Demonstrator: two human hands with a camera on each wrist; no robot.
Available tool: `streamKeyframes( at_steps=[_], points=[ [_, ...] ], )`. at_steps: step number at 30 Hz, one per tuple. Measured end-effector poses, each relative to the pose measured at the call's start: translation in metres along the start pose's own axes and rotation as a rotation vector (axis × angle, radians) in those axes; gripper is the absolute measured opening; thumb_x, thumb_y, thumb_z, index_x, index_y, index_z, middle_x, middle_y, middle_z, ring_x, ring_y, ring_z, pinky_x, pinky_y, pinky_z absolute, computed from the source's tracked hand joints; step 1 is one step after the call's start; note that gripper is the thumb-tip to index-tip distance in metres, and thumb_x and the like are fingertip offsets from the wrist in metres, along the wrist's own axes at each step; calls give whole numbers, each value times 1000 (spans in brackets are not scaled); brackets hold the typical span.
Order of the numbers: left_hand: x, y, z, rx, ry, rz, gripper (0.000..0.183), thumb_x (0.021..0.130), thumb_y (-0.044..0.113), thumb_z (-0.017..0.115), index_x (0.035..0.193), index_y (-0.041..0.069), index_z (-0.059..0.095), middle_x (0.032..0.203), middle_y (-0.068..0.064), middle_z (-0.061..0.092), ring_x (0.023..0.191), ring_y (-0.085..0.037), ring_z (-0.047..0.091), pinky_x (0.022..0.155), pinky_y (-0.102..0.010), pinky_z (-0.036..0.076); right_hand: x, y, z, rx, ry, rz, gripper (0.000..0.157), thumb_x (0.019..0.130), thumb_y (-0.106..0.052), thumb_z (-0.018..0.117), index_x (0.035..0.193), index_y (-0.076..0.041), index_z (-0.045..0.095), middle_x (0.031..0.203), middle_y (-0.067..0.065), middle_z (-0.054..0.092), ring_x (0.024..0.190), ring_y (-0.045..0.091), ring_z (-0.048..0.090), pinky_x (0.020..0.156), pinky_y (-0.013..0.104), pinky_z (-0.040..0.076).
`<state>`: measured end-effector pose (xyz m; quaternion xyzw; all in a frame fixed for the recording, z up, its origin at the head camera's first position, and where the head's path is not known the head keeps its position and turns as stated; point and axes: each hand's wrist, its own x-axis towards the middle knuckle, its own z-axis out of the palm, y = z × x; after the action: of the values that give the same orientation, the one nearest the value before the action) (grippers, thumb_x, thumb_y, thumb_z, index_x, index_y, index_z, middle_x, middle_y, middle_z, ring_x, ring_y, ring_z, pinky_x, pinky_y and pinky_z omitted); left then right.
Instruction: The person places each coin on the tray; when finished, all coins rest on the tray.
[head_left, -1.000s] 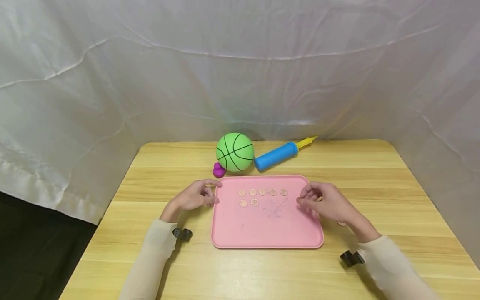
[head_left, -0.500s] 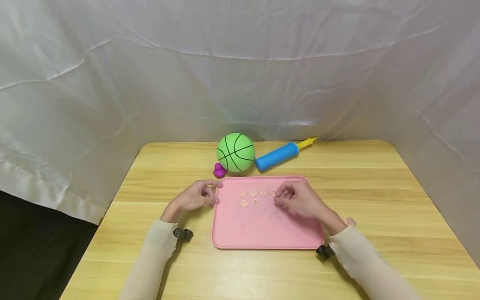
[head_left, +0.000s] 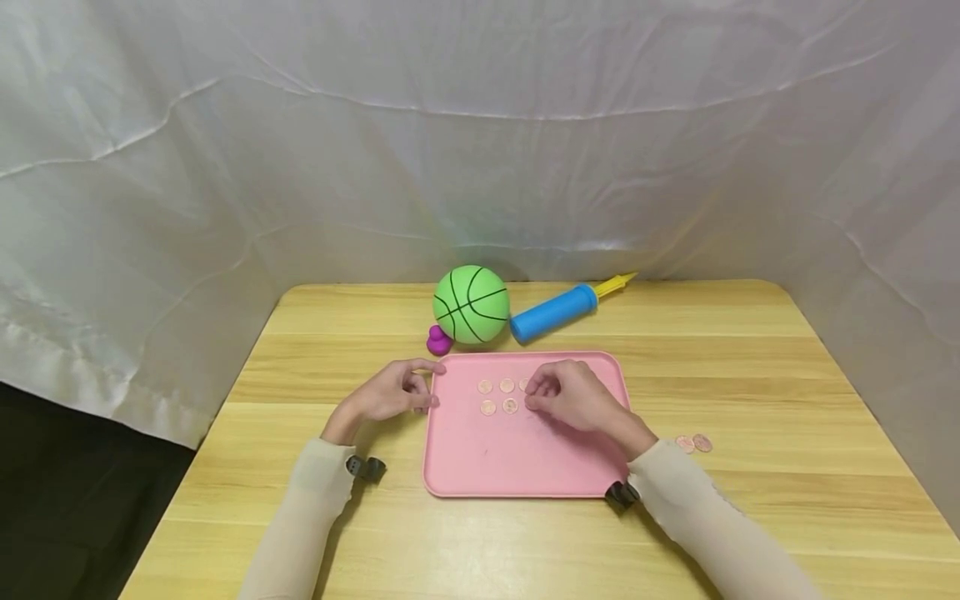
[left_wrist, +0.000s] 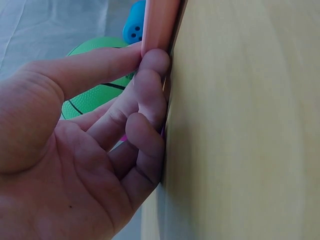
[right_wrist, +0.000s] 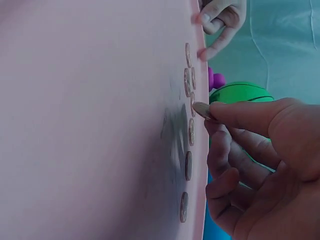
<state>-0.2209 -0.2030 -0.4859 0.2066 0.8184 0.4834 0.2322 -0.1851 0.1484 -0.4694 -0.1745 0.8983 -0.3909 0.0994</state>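
Note:
A pink tray (head_left: 480,471) lies on the wooden table, with several small coins (head_left: 488,407) in two rows near its far side. My left hand (head_left: 384,392) grips the tray's left rim, thumb on one side and fingertips against the other in the left wrist view. Over the tray, my right hand (head_left: 573,397) pinches a coin (right_wrist: 202,110) between thumb and index finger. That coin is tilted, close above the second row and just right of its two coins. In the head view the right hand covers the right part of the far row.
Two loose coins (head_left: 702,442) lie on the table right of the tray. Beyond the tray sit a green ball (head_left: 471,305) with basketball lines, a small purple duck-like toy (head_left: 438,341) and a blue hand pump (head_left: 553,313) with a yellow end. A pale curtain (head_left: 480,167) hangs behind.
My right hand has moved left across the tray with the coin, from the right rim to the second row. The loose coins on the right have come into view. The left hand stays put.

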Motion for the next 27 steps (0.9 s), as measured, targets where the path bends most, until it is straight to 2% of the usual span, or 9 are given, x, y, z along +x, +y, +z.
streamKeyframes(
  at_steps=[6, 12, 18, 22, 27],
  points=[
    [2, 2, 0, -2, -6, -2, 60, 97, -2, 77, 152, -7, 54, 85, -9, 74, 73, -13, 65, 65, -21, 53, 3, 0, 1, -5, -21, 23, 5, 96, -11, 84, 95, -12, 78, 82, -2, 72, 74, 12, 63, 69, 24, 52],
    [3, 3, -1, 5, -6, -13, 60, 97, -1, 77, 152, -5, 54, 84, -7, 73, 72, -15, 61, 61, -20, 45, 3, 2, -1, -29, -19, -3, 5, 97, -11, 82, 100, -11, 78, 87, -1, 74, 79, 12, 64, 74, 26, 54],
    [3, 4, -1, -3, -2, -14, 60, 97, -2, 77, 152, -6, 54, 83, -9, 73, 72, -16, 61, 61, -20, 45, -6, 5, -10, -112, 62, -33, 6, 97, -12, 80, 102, -11, 79, 97, 3, 78, 86, 15, 66, 82, 33, 55],
    [2, 3, -1, 4, 1, -18, 60, 97, -2, 77, 152, -5, 55, 84, -8, 73, 72, -15, 61, 62, -20, 45, -15, 9, -21, -131, 125, -53, 6, 97, -9, 79, 102, -10, 79, 102, 7, 78, 86, 16, 66, 80, 33, 55],
    [0, 1, 0, 1, 2, -11, 61, 97, 0, 78, 152, -6, 54, 85, -10, 74, 75, -16, 64, 65, -22, 50, -28, 17, -34, -129, 130, 1, 7, 98, -13, 79, 105, -10, 78, 109, 12, 77, 88, 18, 67, 78, 33, 56]
  ],
)
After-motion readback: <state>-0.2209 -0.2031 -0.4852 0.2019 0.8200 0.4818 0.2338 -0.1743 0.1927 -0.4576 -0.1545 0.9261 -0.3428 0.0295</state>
